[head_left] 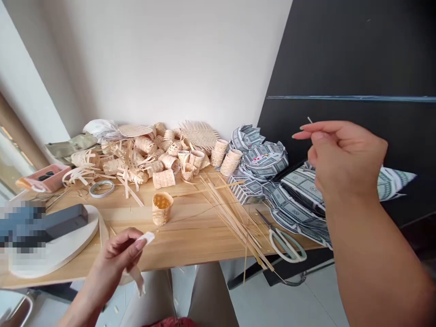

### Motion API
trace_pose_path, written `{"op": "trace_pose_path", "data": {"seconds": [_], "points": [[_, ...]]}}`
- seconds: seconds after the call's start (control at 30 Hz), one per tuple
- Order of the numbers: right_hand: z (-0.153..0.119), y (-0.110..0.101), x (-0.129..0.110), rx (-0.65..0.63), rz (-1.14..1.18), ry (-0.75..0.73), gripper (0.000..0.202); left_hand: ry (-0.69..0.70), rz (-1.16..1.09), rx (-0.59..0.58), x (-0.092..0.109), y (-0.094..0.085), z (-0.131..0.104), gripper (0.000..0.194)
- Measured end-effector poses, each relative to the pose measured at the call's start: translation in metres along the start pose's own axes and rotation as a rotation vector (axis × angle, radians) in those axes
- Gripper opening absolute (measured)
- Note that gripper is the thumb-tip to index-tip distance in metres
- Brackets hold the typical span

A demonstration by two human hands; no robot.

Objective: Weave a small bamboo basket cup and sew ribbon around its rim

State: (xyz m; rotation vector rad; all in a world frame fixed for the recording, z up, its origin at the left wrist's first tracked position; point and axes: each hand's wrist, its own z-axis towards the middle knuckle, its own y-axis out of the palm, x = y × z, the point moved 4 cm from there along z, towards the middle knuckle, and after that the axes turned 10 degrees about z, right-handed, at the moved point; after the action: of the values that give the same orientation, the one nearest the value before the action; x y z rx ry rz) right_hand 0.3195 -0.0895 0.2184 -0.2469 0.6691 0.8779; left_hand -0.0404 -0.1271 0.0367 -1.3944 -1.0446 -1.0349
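Observation:
Low at the left, my left hand (124, 254) pinches a white strip (148, 237) between thumb and finger. A length of similar strip dangles below its fingers. My right hand (347, 159) is raised at the right over the folded-card pieces, its thumb pressed against the fingers. A thin white sliver (309, 120) pokes up at its fingertips; what it belongs to is hidden. On the table, just beyond my left hand, stands a small woven cup (162, 209) with a yellowish inside. A wide roll of white strip (68, 254) lies flat at the left.
Several small woven baskets (163, 178) are heaped along the wall. Loose thin splints (231, 218) and scissors (286, 245) lie on the right. Beyond them are folded-card pieces (299, 200). At the left are a tape ring (102, 189), a pink tray (56, 179) and a dark box (68, 222).

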Motion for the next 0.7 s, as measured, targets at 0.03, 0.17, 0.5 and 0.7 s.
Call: {"op": "trace_pose_path", "data": {"seconds": [0.03, 0.17, 0.5, 0.7], "points": [[0.007, -0.002, 0.001, 0.032, 0.049, -0.007, 0.02, -0.027, -0.028, 0.041, -0.006, -0.008, 0.001, 0.037], [0.017, -0.012, 0.018, 0.144, 0.099, 0.067, 0.019, -0.049, -0.009, 0.233, -0.021, -0.044, 0.008, 0.035], [-0.001, -0.015, 0.023, 0.064, 0.079, 0.121, 0.02, 0.125, 0.466, 0.38, 0.0, -0.061, 0.061, 0.019], [-0.023, -0.003, 0.014, -0.126, 0.196, 0.253, 0.015, 0.41, 0.759, 0.404, 0.017, -0.045, 0.079, 0.029]]}}
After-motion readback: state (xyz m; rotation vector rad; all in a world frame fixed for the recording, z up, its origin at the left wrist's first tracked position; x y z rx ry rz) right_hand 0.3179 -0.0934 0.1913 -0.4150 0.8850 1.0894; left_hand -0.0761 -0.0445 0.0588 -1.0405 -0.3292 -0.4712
